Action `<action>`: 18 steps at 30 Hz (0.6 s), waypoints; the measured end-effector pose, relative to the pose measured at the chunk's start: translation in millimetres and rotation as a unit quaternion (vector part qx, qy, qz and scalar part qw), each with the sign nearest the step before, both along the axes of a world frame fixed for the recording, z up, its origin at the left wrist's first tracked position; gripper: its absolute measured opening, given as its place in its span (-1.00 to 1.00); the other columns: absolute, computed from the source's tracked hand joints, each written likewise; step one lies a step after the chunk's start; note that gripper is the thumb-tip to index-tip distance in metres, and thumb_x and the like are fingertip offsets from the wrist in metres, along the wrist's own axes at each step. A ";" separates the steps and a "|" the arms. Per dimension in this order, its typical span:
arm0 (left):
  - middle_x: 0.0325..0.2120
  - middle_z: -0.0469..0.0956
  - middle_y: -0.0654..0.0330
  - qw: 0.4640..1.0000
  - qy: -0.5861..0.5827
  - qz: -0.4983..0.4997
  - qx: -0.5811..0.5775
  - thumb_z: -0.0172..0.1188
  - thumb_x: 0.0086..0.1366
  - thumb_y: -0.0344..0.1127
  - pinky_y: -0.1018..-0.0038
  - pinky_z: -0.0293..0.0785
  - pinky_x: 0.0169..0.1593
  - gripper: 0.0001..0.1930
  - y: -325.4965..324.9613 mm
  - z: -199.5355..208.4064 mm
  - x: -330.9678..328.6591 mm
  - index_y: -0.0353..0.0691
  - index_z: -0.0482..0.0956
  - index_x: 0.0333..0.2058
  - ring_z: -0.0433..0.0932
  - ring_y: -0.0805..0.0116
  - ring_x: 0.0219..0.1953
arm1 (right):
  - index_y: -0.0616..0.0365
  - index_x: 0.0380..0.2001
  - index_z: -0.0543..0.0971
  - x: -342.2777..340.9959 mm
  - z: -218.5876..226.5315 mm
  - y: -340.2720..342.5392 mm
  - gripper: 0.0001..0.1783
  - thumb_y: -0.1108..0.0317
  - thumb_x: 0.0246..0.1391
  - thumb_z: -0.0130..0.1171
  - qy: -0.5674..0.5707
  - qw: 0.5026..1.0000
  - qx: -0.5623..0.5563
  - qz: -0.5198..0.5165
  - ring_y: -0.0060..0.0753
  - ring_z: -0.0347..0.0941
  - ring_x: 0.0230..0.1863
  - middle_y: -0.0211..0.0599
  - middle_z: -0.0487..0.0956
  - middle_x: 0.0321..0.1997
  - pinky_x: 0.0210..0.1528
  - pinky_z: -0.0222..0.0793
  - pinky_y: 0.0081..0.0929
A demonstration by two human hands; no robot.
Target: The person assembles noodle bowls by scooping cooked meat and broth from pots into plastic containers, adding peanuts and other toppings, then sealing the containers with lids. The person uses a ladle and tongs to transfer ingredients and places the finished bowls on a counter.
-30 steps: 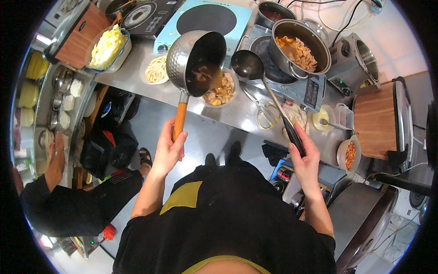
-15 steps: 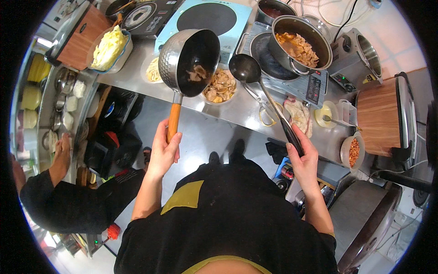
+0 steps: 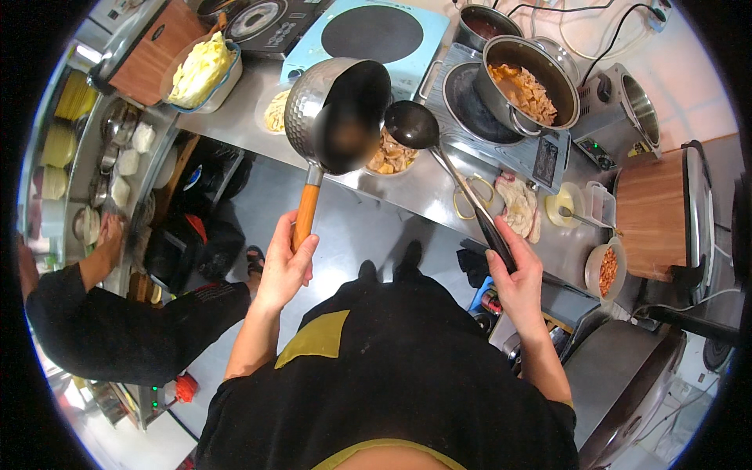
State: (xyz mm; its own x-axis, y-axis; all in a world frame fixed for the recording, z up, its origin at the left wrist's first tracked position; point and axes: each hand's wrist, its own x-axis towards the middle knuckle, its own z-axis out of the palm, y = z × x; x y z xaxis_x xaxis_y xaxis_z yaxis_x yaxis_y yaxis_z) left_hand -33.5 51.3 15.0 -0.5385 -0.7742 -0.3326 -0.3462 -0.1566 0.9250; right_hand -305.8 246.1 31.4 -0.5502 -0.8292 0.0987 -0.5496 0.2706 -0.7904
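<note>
With the left hand [image 3: 288, 260] clamped on the tilted saucepan [image 3: 319, 111], which partly hides the meat [image 3: 397, 156] on the table [image 3: 425, 188], and the right hand [image 3: 515, 272] clamped on the ladle [image 3: 412, 125], off-centre tilting could spill any contents onto the floor [image 3: 329, 202].

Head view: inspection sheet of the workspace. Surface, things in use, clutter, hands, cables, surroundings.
Surface: steel counter, shiny, crowded toward the back.
Things in use: pan tilted, contents blurred; ladle beside it; meat partly hidden behind them.
Clutter: cabbage at left; pot on a hob at right.
Hands: left hand grips the pan's handle; right hand grips the ladle's.
Cables: black cable along the back wall.
Surroundings: co-worker's hand at far left.
</note>
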 end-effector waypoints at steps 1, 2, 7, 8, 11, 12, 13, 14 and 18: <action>-0.66 0.28 0.37 1.000 0.011 0.002 0.010 0.01 0.35 -0.35 0.68 0.22 -0.71 -0.61 -0.4 -0.9 0.5 -0.33 0.16 0.08 0.25 0.64 -0.77 | 0.22 0.07 0.44 0.3 -1.1 -1.7 -0.50 0.54 -0.02 0.16 0.000 1.000 -0.008 0.006 -0.34 0.49 -0.24 -0.13 0.54 -0.24 -0.12 0.36 -0.51; -0.66 0.28 0.37 1.000 0.022 0.004 0.021 0.02 0.35 -0.35 0.68 0.22 -0.72 -0.62 -1.4 -1.7 0.9 -0.32 0.17 0.07 0.25 0.64 -0.77 | 0.22 0.07 0.44 0.8 -1.4 -3.8 -0.50 0.54 -0.02 0.16 0.000 1.000 -0.017 0.011 -0.34 0.49 -0.24 -0.13 0.54 -0.25 -0.13 0.36 -0.52; -0.55 0.33 0.30 0.961 0.184 0.029 0.206 0.02 0.35 -0.32 0.71 0.18 -0.75 -0.69 -20.3 9.4 -7.0 -0.29 0.24 -0.01 0.22 0.65 -0.79 | 0.21 0.10 0.42 -10.7 12.7 -17.2 -0.48 0.55 0.00 0.16 -0.019 0.998 -0.059 0.014 -0.42 0.47 -0.19 -0.18 0.56 -0.16 -0.09 0.35 -0.53; -0.53 0.33 0.29 0.949 0.209 0.032 0.235 0.02 0.35 -0.33 0.71 0.17 -0.75 -0.71 -23.2 13.0 -11.8 -0.29 0.26 -0.02 0.22 0.65 -0.79 | 0.22 0.11 0.42 -15.1 17.6 -15.8 -0.48 0.54 0.01 0.17 -0.073 0.995 -0.072 -0.009 -0.44 0.47 -0.16 -0.21 0.55 -0.12 -0.07 0.35 -0.54; -0.54 0.33 0.28 0.945 0.233 0.002 0.228 0.01 0.34 -0.35 0.72 0.17 -0.75 -0.71 -31.0 14.6 -35.7 -0.28 0.26 -0.01 0.22 0.64 -0.79 | 0.27 0.15 0.37 -32.1 30.0 -10.4 -0.47 0.50 0.06 0.16 -0.151 0.980 -0.117 -0.053 -0.51 0.41 0.00 -0.26 0.49 0.05 0.07 0.27 -0.57; -0.53 0.33 0.28 0.946 0.236 -0.011 0.220 0.00 0.34 -0.35 0.71 0.16 -0.75 -0.71 -34.0 13.9 -46.1 -0.28 0.26 -0.01 0.22 0.64 -0.80 | 0.29 0.14 0.36 -38.4 42.8 -7.2 -0.47 0.50 0.07 0.15 -0.152 0.978 -0.115 -0.082 -0.48 0.39 0.06 -0.20 0.49 0.08 0.14 0.22 -0.54; -0.54 0.35 0.28 0.957 0.216 -0.017 0.195 0.00 0.35 -0.34 0.70 0.15 -0.75 -0.68 -36.2 15.7 -57.7 -0.27 0.24 0.02 0.22 0.63 -0.80 | 0.29 0.14 0.37 -49.0 44.3 -4.1 -0.48 0.52 0.07 0.13 -0.104 0.982 -0.128 -0.096 -0.46 0.39 0.07 -0.19 0.48 0.08 0.15 0.23 -0.52; -0.57 0.34 0.30 0.965 0.198 -0.030 0.167 0.00 0.35 -0.33 0.70 0.13 -0.76 -0.67 -38.3 17.9 -73.3 -0.27 0.23 0.03 0.22 0.63 -0.80 | 0.29 0.14 0.37 -61.3 44.7 -0.8 -0.48 0.53 0.07 0.11 -0.056 0.982 -0.141 -0.110 -0.45 0.40 0.07 -0.17 0.48 0.08 0.15 0.23 -0.50; -0.65 0.32 0.37 0.988 0.123 -0.068 0.061 -0.01 0.34 -0.31 0.67 0.10 -0.76 -0.60 -35.6 41.1 -141.9 -0.23 0.18 0.10 0.22 0.62 -0.80 | 0.29 0.11 0.40 -110.7 37.6 10.3 -0.49 0.57 0.02 0.09 0.055 0.980 -0.105 -0.161 -0.40 0.45 0.00 -0.11 0.53 0.00 0.08 0.29 -0.51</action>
